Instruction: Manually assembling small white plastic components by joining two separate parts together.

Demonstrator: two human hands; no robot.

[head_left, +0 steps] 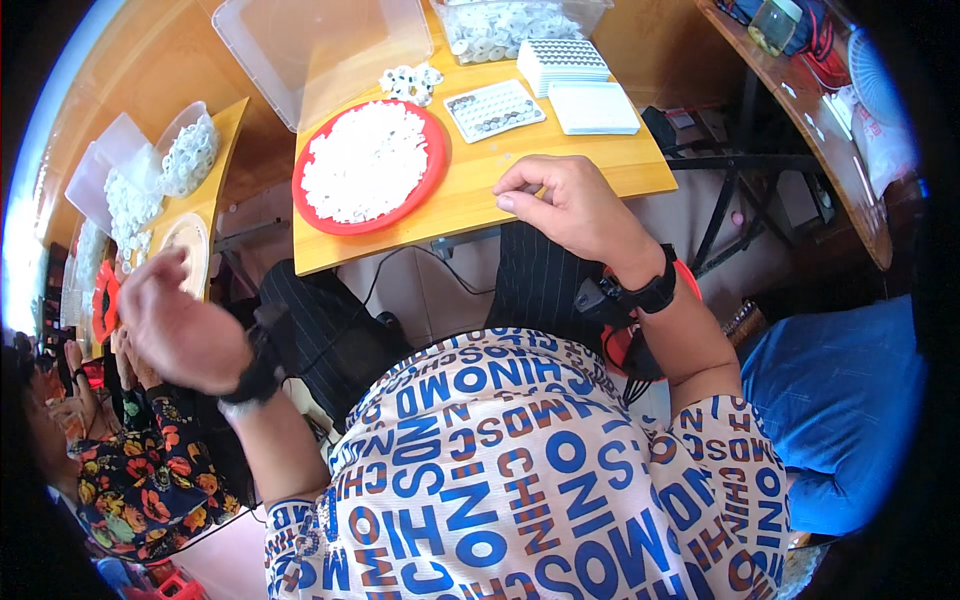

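Note:
My right hand (572, 208) is above the front edge of the yellow wooden table (480, 205). Its thumb and fingertips are drawn together in a pinch; anything between them is too small to make out. Off the table's left side, my left hand (180, 322) is raised and smeared by motion, so its fingers cannot be read clearly. A red round tray (437, 165) heaped with small white pieces (362, 160) lies on the table. Beside it is a white card (494, 110) with rows of small round pieces, some dark grey.
Behind the card stand stacked white cards (594, 107), a patterned stack (563, 65) and a clear bin (605, 15) of white parts. A clear lid (320, 60) leans at the left. At left, another person (150, 470) sits by a second table (225, 150); blue cloth (840, 400) is at right.

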